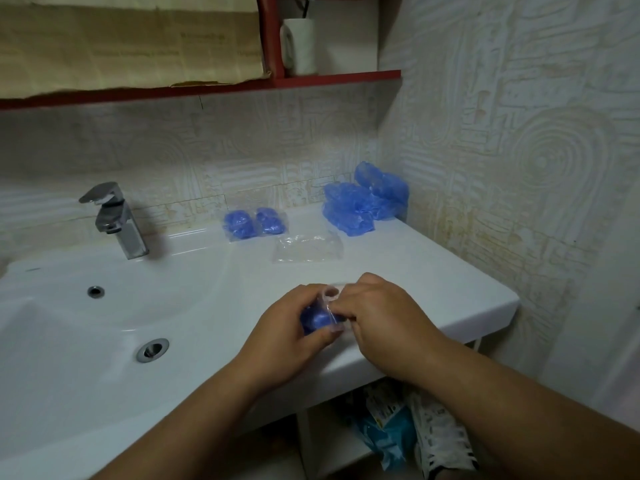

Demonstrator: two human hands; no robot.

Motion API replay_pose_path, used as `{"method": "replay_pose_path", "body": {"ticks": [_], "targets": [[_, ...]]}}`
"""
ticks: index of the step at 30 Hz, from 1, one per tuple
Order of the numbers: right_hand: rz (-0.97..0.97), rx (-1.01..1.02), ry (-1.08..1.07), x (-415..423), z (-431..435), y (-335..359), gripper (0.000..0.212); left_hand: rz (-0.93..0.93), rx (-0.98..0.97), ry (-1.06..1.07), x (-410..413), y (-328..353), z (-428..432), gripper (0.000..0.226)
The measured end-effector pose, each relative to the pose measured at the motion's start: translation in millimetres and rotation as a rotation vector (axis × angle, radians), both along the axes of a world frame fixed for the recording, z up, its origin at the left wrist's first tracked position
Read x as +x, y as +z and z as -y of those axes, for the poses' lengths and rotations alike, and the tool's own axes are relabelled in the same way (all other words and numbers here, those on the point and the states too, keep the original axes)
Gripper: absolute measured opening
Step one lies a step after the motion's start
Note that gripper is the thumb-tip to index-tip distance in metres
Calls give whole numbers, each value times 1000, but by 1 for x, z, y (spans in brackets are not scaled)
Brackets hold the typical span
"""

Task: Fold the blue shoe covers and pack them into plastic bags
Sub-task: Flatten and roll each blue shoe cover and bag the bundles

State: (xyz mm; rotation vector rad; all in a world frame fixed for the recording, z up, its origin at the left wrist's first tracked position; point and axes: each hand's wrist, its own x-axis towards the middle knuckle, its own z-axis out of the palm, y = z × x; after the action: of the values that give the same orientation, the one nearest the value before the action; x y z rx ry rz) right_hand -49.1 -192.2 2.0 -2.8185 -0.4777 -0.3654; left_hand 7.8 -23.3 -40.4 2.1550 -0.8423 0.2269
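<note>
Both hands meet over the front edge of the white counter [450,292], just right of the sink basin [86,327]. Curled fingers of the left hand [292,336] wrap around a folded blue shoe cover [317,320], with the thumb lying under it. The right hand [379,315] is bent at the knuckles and pinches the edge of a clear plastic bag [331,295] that wraps the blue bundle. The bag's mouth stands open as a small ring between the two hands. How far the cover sits inside the bag cannot be told, since the fingers hide most of it.

Farther back on the counter lie two packed bags [254,223], side by side and touching, each with a blue wad inside. Just in front of them and to the right lies a flat stack of empty clear bags [306,249]. In the back corner against the patterned wall sits a loose pile of unfolded blue shoe covers [363,202].

A chrome faucet [114,220] stands behind the basin, above the overflow hole [96,291] and the drain [152,349]. Above it a red shelf [214,88] carries a white cup [299,46]. Under the counter, blue and white packages [394,434] are partly visible.
</note>
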Motion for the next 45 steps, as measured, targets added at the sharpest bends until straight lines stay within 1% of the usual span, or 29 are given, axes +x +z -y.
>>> {"method": "replay_pose_path", "body": {"ticks": [4,6,9,12,14,16,17,18,20,22,24,27,29,33,36,38,39,40,41,42,45], "targets": [[-193,80,-70,-5,2,0,53,124,45,-35,5,-2,-1,35],[-251,58,-78,-8,3,2,61,168,85,-49,5,-4,1,39],[-274,35,-54,-6,3,-1,69,213,154,-70,3,-2,5,53],[-319,12,-71,0,4,-12,80,238,309,-76,5,-7,8,65],[-352,55,-40,4,9,-15,82,214,337,-35,12,-15,9,61],[-348,142,15,9,18,-14,80,216,288,51,22,-17,9,40],[-320,201,11,13,23,-14,75,245,301,115,27,-16,9,32],[-277,273,-17,17,29,-14,68,277,332,186,32,-14,9,30],[-171,408,-110,27,41,-18,54,336,380,322,48,-12,8,34],[-117,480,-215,39,52,-23,44,363,407,448,70,-12,11,39],[-117,517,-300,53,62,-27,39,302,400,533,84,-9,20,49],[-133,548,-410,82,76,-23,39,250,352,628,96,-10,36,68],[-127,481,-427,111,86,-19,41,252,337,634,98,-16,40,78],[-68,260,-348,180,98,-13,49,274,317,609,97,-17,40,90],[-73,47,-343,220,98,-9,50,276,296,576,93,-13,44,90],[-131,-121,-373,243,97,-12,47,261,293,565,93,-13,44,87],[-168,-169,-387,251,96,-16,47,253,289,563,92,-12,44,86],[-210,-162,-406,258,95,-21,46,242,285,563,92,-11,43,86],[-217,-106,-421,262,93,-23,44,228,282,566,92,-10,43,86],[-204,-9,-443,263,92,-24,42,214,281,566,92,-10,43,86],[-40,387,-456,250,90,-13,36,191,289,557,93,-9,43,87]]}}
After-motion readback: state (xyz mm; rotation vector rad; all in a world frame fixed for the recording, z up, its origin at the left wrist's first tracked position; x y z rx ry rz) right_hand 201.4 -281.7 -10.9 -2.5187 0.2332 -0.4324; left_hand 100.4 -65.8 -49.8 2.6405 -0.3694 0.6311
